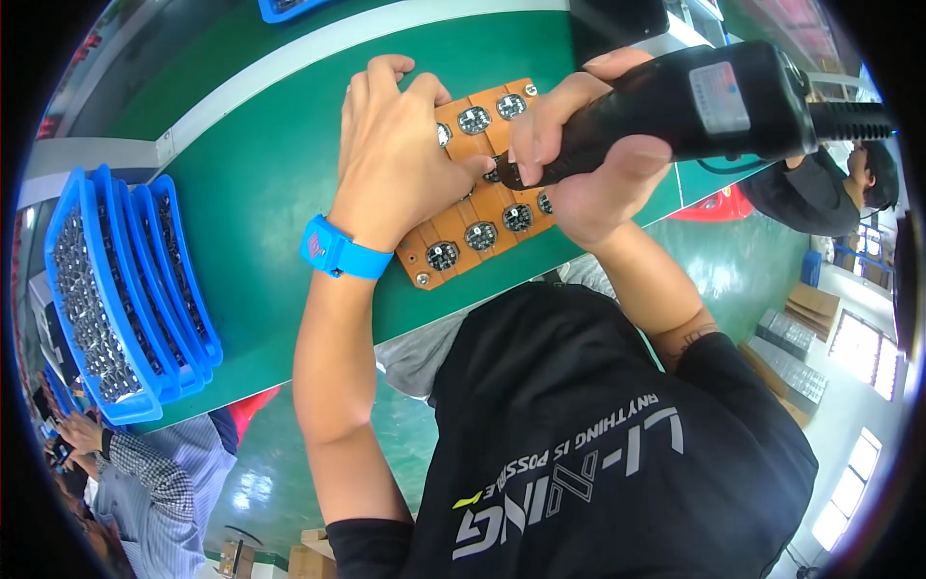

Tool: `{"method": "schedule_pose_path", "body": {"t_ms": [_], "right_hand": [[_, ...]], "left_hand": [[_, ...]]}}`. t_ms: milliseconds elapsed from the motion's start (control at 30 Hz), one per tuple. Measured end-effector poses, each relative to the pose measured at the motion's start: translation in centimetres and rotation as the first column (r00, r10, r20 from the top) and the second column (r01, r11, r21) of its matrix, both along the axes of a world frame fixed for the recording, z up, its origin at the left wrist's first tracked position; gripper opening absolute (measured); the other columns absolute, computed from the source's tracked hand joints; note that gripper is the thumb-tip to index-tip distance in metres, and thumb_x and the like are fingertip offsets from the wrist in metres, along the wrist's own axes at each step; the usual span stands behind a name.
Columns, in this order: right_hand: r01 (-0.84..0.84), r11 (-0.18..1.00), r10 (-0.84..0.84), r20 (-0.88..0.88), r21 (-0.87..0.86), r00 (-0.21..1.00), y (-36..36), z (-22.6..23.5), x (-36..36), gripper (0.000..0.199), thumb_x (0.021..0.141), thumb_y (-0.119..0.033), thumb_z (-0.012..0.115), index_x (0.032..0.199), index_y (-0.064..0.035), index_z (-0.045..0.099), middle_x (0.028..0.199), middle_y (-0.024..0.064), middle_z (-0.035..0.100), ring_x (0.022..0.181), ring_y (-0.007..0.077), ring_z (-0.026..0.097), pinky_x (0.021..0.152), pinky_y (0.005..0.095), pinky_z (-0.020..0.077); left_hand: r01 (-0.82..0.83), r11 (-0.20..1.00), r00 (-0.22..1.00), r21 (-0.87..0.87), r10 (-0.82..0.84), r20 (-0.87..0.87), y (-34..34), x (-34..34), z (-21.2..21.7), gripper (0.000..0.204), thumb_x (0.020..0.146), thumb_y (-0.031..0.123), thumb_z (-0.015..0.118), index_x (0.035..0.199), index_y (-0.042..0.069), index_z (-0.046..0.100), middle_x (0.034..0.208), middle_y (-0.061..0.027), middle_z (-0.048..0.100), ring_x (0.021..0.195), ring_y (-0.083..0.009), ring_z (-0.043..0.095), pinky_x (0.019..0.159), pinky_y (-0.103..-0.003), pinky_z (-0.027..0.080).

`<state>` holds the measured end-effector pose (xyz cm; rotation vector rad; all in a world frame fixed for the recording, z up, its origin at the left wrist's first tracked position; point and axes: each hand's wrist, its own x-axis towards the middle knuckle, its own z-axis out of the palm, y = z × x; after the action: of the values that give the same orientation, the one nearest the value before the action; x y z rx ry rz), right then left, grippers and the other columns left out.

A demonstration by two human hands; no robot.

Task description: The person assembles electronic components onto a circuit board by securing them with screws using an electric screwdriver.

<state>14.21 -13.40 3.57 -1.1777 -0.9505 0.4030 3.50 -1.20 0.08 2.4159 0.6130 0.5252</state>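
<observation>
The left hand (400,154) lies flat across the orange-brown rectangular board studded with small round dark parts (482,203), palm down, fingers spread and pressing, so a good half of that board is covered and nothing is clasped. The right hand (588,154) is wrapped tight round the black handheld power screwdriver (694,111), and the tool's tip dips in between the two hands; the exact spot where it meets the board is hidden behind the fingers. The screwdriver's cable runs off to the right and is lost at the dark rim. A bright blue wrist strap (338,251) sits on the left wrist. The board rests on the green belt surface (260,193), its near corner close to the belt's front edge. To the left, well apart from the hands, stands a stack of blue plastic trays (125,289) packed with small metallic pieces too fine to make out. Open green belt lies between trays and board.
</observation>
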Motion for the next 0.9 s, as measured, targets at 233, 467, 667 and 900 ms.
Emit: {"method": "schedule_pose_path", "body": {"t_ms": [233,467,667,900], "right_hand": [[-0.074,0.996,0.070,0.065,0.054,0.995,0.6,-0.2,-0.5,0.063,0.089,-0.058,0.061,0.117,-0.0055,0.038,0.062,0.0079,0.053,0.044,0.0150,0.048,0.047,0.0279,0.0447],[0.017,0.997,-0.017,-0.001,0.076,1.000,-0.2,0.8,0.7,0.078,0.088,-0.072,0.046,0.134,-0.0098,0.036,0.066,0.0064,0.053,0.046,0.0166,0.051,0.052,0.0313,0.0463],[0.069,0.928,-0.072,-0.007,0.367,0.997,-4.3,4.2,7.0,0.086,0.084,-0.082,0.033,0.136,-0.0133,0.038,0.066,0.0049,0.051,0.047,0.0173,0.047,0.052,0.0348,0.0424],[0.482,0.792,-0.524,0.012,0.375,0.851,-6.7,5.9,13.0,0.076,0.093,-0.071,0.031,0.124,-0.0015,0.037,0.058,0.0096,0.051,0.041,0.0215,0.049,0.044,0.0351,0.0435]], "left_hand": [[0.009,1.000,1.000,0.018,-0.009,-0.005,0.1,-0.1,-0.1,0.053,0.055,0.020,0.090,0.096,-0.001,0.065,0.122,-0.0221,0.050,0.114,-0.0380,0.047,0.098,-0.042,0.042],[0.014,1.000,0.999,0.020,-0.013,-0.048,0.2,-0.2,0.5,0.056,0.056,0.027,0.091,0.099,-0.001,0.067,0.123,-0.0214,0.050,0.116,-0.0376,0.047,0.098,-0.042,0.043],[-0.021,0.981,1.000,-0.193,0.024,0.018,2.3,-1.6,2.2,0.054,0.068,0.036,0.086,0.102,-0.002,0.070,0.119,-0.0221,0.059,0.108,-0.0364,0.061,0.090,-0.042,0.051],[0.141,0.961,0.985,-0.238,-0.162,-0.068,4.0,-4.3,2.3,0.042,0.072,0.021,0.082,0.106,0.000,0.070,0.130,-0.0182,0.053,0.122,-0.0349,0.052,0.101,-0.043,0.043]]}}
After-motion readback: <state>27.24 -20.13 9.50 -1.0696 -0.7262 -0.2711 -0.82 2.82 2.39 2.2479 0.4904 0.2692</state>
